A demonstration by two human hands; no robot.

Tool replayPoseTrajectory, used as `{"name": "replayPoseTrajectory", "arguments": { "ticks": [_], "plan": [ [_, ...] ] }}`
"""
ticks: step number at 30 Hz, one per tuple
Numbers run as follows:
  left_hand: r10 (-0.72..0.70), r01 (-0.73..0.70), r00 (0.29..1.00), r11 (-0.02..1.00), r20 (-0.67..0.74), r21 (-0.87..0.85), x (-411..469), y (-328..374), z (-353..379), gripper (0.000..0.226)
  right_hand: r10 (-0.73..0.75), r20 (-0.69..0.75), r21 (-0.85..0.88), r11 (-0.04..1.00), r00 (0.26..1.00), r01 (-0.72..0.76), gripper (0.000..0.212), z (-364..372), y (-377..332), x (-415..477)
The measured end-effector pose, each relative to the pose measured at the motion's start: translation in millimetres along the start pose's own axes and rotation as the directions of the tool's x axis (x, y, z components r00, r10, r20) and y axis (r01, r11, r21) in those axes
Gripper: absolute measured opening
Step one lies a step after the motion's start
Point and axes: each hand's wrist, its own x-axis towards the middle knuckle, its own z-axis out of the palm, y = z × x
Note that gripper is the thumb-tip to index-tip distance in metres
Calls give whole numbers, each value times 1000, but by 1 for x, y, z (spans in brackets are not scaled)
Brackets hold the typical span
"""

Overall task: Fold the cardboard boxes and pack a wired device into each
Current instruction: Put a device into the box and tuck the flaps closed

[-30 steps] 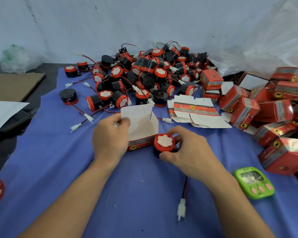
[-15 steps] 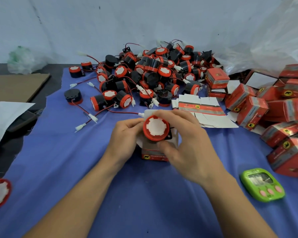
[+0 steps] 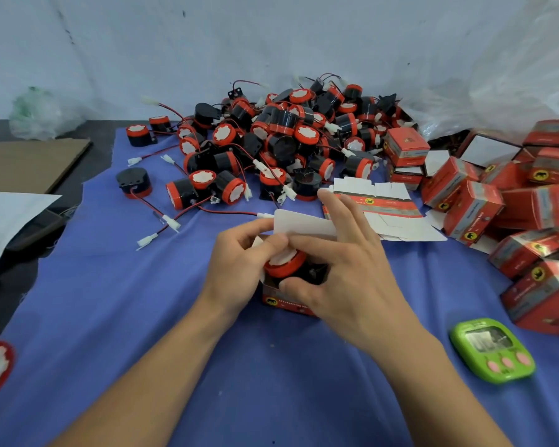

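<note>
Centrally, open box (image 3: 286, 301) holds device (image 3: 284, 264) half sunk in, flap (image 3: 304, 224) raised; left hand (image 3: 236, 272) grips box's left side, right hand (image 3: 352, 279) pinches device, thumb and forefinger

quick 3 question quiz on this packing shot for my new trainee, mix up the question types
1. True or false: the device under the right hand sits partly inside the open box.
2. The green timer lies: A left of both hands, B right of both hands, C inside the box.
3. Fill in: the left hand holds the box while its white top flap stands ____.
Key: 1 true; 2 B; 3 open.
</note>
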Motion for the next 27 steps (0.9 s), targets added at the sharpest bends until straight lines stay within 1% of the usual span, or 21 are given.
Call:
{"name": "replayPoseTrajectory", "arguments": {
  "ticks": [2, 4, 5, 6, 7, 9, 10, 12, 14, 15, 17, 18, 19, 21, 23, 24, 26, 27],
  "plan": [
    [-6, 5, 1000, 1000, 10, 22, 1, -1, 0, 32, 64, -78, 174, 983, 995, -50, 60, -7, 1, -2],
    [5, -4, 1000, 997, -15, 77, 1, -4, 0, 36, 135, -191, 237, 968, 972, -88, 63, -17, 6, -4],
    [8, -2, 999, 995, -51, 105, 1, -4, 0, 38, 192, -191, 273, 952, 962, -136, 64, -23, 10, -5],
    [7, 3, 997, 992, -82, 125, 1, -4, 0, 40, 264, -142, 315, 926, 954, -209, 62, -30, 14, -5],
    [8, 7, 995, 990, -103, 141, 1, -4, 0, 41, 326, -53, 338, 895, 944, -291, 56, -37, 18, -5],
    [9, 16, 990, 985, -142, 173, 0, -3, 0, 44, 398, 106, 304, 859, 911, -411, 28, -46, 24, -4],
    [10, 21, 986, 982, -168, 185, 0, -2, 0, 44, 415, 153, 301, 845, 897, -442, 20, -50, 26, -4],
    [20, 30, 974, 976, -226, 216, 0, -2, 0, 40, 417, 220, 314, 826, 882, -468, 30, -54, 30, -6],
    [47, 34, 958, 961, -283, 275, -1, -2, 1, 35, 396, 228, 308, 837, 889, -452, 28, -56, 28, -6],
    [62, 37, 950, 951, -306, 307, -1, -1, 1, 32, 383, 190, 307, 852, 904, -425, 24, -56, 26, -7],
    [104, 36, 934, 926, -343, 377, -4, 0, 4, 28, 351, 51, 324, 880, 935, -348, 21, -52, 20, -7],
    [133, 32, 925, 907, -357, 420, -6, 1, 6, 22, 325, -30, 312, 901, 945, -300, 22, -48, 14, -7],
    [159, 33, 915, 886, -370, 462, -8, 2, 7, 16, 288, -105, 257, 932, 952, -254, 22, -42, 9, -8],
    [194, 32, 905, 856, -378, 516, -12, 2, 11, 9, 211, -195, 59, 977, 958, -203, 21, -28, -1, -8],
    [215, 24, 900, 844, -379, 536, -15, 3, 13, 11, 139, -253, -139, 974, 957, -178, 13, -17, -12, -8],
    [217, 30, 897, 840, -386, 542, -16, 5, 14, 10, 94, -273, -197, 969, 957, -152, 9, -12, -17, -8],
    [204, 56, 891, 836, -405, 545, -18, 10, 17, 9, 46, -259, -248, 962, 965, -112, 22, -3, -24, -9],
    [193, 70, 891, 836, -411, 544, -19, 12, 18, 10, 63, -223, -265, 956, 973, -123, 24, 1, -27, -9]
  ]
}}
